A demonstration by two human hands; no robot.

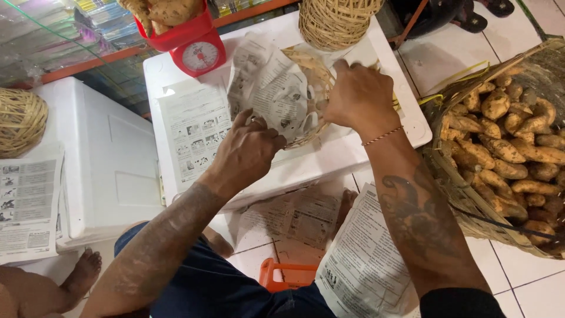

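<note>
A small woven basket (312, 73) lies tilted on a white foam box (347, 150), lined with a crumpled sheet of newspaper (273, 88). My left hand (250, 147) grips the newspaper at the basket's near rim. My right hand (359, 97) holds the basket's right rim, fingers closed over the weave and paper. More newspaper sheets (194, 132) lie flat on the box to the left of the basket.
A large woven basket (453, 188) full of sweet potatoes (509, 144) stands at the right. A red scale (197, 50) with tubers sits at the back. Balls of cane strip (335, 20), (20, 118), another foam box (112, 159), newspapers on the floor (359, 265), an orange stool (285, 274), another person's foot (79, 274).
</note>
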